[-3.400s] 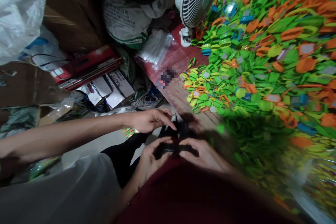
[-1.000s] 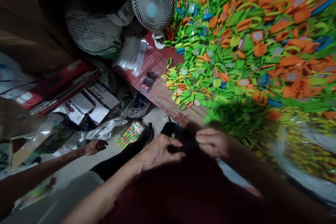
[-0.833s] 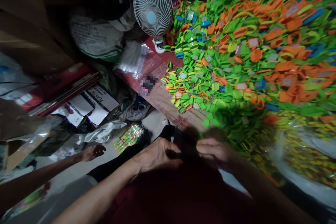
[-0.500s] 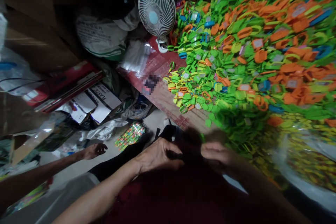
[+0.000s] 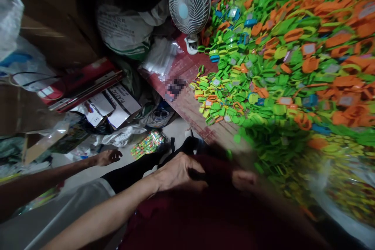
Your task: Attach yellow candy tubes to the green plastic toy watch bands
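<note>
My left hand (image 5: pixel 183 174) is in front of my dark red shirt (image 5: pixel 222 211), its fingers curled inward with a dark gap between thumb and fingers. My right hand (image 5: pixel 244 179) is to its right, closed, dim and blurred, also close against the shirt. The two hands are apart, with dark red cloth between them. What either one grips, if anything, is hidden in shadow. Beyond my right hand, a heap of green, orange, yellow and blue plastic watch-like bands (image 5: pixel 263 97) covers much of the worn red tabletop (image 5: pixel 202 123). A small green piece (image 5: pixel 229 154) lies near that hand.
A white fan (image 5: pixel 190 2) stands at the table's back, beside clear plastic bags (image 5: pixel 161 56). A clear bag of yellow pieces (image 5: pixel 351 187) is at right. Another person's hand (image 5: pixel 109 157) reaches in from the left, near a bag of coloured pieces (image 5: pixel 148 143) on the floor.
My view has shifted, so the fan, table and heap appear further right and slightly higher. My right hand sits slightly lower and further right, its fingers drawn in; my left hand hardly moves.
</note>
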`<state>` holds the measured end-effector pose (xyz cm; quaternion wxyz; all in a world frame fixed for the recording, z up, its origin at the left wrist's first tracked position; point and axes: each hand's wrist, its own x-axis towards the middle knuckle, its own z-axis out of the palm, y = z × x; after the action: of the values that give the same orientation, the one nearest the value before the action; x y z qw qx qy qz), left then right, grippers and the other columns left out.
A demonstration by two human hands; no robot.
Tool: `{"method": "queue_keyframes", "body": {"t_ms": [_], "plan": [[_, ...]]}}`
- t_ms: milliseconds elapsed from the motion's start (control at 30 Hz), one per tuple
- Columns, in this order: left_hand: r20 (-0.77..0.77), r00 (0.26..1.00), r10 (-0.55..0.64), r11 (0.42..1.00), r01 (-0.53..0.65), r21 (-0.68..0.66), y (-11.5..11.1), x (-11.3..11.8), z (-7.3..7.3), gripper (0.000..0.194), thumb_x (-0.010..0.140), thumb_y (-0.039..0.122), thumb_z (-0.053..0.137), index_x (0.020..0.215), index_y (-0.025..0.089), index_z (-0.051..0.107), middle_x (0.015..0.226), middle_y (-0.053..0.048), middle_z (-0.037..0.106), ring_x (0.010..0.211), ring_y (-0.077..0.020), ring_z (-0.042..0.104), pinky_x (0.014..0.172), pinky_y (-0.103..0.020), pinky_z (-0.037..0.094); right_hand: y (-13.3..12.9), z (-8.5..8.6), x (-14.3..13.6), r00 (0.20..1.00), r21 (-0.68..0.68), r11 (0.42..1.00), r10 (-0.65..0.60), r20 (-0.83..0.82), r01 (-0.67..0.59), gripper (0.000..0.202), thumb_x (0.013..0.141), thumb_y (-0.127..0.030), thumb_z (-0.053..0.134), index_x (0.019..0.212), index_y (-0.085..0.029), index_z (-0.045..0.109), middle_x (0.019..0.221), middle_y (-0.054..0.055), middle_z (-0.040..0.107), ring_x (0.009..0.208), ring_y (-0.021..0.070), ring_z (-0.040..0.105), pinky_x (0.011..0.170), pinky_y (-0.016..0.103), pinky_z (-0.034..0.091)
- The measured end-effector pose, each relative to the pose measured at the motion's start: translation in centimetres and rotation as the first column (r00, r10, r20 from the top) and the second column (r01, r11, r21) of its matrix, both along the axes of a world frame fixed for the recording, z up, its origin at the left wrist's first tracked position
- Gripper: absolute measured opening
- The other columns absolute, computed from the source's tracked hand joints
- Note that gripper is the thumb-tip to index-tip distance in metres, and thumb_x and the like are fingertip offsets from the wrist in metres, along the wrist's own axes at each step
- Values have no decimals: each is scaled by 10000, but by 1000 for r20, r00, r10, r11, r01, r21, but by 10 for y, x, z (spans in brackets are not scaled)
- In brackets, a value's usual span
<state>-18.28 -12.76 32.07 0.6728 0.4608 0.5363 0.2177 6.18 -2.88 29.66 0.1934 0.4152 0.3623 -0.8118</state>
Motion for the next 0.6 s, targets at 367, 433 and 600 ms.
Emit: {"method": "queue_keyframes", "body": {"t_ms": [367,433,600], "plan": [[147,985,88,966,-49,-252,4,-17,5,470,721,349,757,1148,180,658,1054,-61,682,945,-212,630,794,-277,487,12,-7,-4,995,-65,998,33,95,-27,430,720,-608,671,733,-194,554,529,-53,372,447,79,314,434,215,244],[104,979,174,949,-139,-284,-1,-28,4,475,755,357,710,1187,178,628,1098,-76,668,962,-212,623,810,-294,486,14,-4,-6,994,-47,998,39,105,-35,437,727,-602,673,718,-184,548,540,-53,382,467,76,325,447,206,243],[-421,774,473,751,-604,-267,-41,-32,5,355,812,494,555,938,186,678,768,-28,657,703,-185,584,667,-300,449,15,3,-3,986,111,987,105,130,-119,423,744,-559,683,668,-163,556,579,-37,433,544,94,368,500,216,247]]}}
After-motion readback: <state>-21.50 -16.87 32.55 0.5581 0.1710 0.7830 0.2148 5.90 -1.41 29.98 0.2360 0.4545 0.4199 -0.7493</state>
